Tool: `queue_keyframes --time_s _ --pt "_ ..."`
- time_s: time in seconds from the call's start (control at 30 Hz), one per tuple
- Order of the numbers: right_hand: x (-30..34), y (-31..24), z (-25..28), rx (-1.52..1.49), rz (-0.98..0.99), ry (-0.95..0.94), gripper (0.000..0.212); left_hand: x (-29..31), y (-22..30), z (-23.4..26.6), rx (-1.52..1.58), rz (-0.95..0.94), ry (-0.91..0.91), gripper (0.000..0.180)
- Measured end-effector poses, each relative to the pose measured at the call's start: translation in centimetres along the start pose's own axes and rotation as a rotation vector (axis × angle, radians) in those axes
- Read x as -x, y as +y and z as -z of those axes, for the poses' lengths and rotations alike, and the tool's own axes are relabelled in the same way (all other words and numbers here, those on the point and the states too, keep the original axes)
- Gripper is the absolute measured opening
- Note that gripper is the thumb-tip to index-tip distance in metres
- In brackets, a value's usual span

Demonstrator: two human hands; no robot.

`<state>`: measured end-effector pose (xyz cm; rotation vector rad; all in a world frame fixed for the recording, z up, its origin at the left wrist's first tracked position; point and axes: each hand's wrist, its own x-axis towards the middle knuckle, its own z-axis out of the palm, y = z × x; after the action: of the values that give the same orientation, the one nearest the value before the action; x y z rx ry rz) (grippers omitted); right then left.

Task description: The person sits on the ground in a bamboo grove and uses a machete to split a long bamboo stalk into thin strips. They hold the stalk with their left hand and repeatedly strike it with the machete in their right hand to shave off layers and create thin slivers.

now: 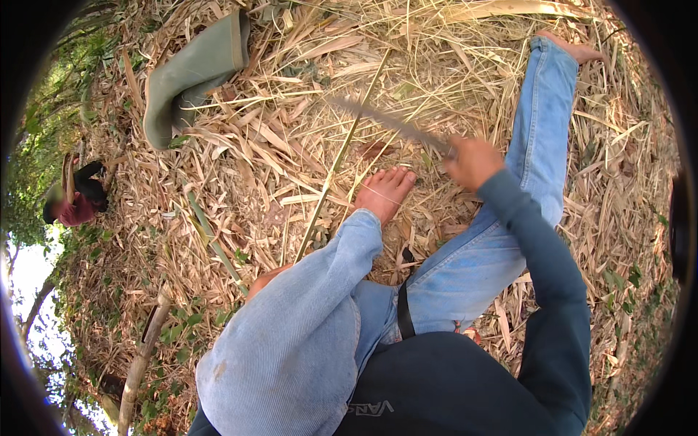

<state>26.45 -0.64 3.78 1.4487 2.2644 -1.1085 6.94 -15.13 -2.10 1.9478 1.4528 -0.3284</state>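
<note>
My right hand [474,164] is closed around the handle of a long-bladed knife [411,131]. The blade is smeared by motion and points to the upper left. Its far part crosses a long, thin green-yellow bamboo strip [338,161], though I cannot tell whether they touch. That strip runs down past my bare left foot [385,193] and goes out of sight behind my raised left knee. Only a small part of my left hand [266,280] shows beyond that knee; its fingers are hidden. Beside it lies the end of a green bamboo stick [212,240].
A pair of green rubber boots [190,76] lies at the upper left. Dry leaves and pale shavings [451,80] cover the ground. My right leg [542,123] stretches out at the right. A log [142,363] lies lower left; another person [76,203] is at the far left.
</note>
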Motion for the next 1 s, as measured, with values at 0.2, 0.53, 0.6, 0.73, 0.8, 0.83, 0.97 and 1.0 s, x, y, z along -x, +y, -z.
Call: queue_keyframes --time_s 0.2,0.53,0.6,0.73,0.8,0.83,0.97,1.0 --pt "4.1 -2.7 -1.0 0.001 0.099 -0.053 0.023 -0.4 -0.7 -2.7 0.001 -0.098 0.233 0.04" --pt "3.5 -2.8 -1.4 0.132 0.217 0.022 0.023 -1.2 -1.8 -5.7 -0.11 -0.07 0.083 0.05" --pt "4.4 -3.3 -1.9 0.09 0.206 0.021 0.023 -1.3 0.0 -2.0 -0.067 -0.026 -0.045 0.047" --pt "5.7 -5.2 -0.6 0.201 0.243 -0.142 0.024 -0.8 0.1 0.1 -0.068 0.0 -0.082 0.045" --pt "4.0 -3.9 -1.6 0.138 0.234 -0.002 0.024 -0.9 -2.0 -5.8 -0.106 -0.074 0.06 0.05" --pt "3.3 -3.3 -1.6 0.104 0.218 0.079 0.024 -1.5 -1.9 -5.5 0.018 -0.061 0.065 0.051" --pt "5.6 -4.2 -2.1 0.068 0.291 -0.074 0.024 -0.7 0.4 1.4 -0.045 -0.057 -0.047 0.043" --pt "5.5 -4.6 -1.4 0.113 0.306 -0.09 0.024 -0.8 0.0 0.7 -0.066 -0.048 -0.045 0.043"
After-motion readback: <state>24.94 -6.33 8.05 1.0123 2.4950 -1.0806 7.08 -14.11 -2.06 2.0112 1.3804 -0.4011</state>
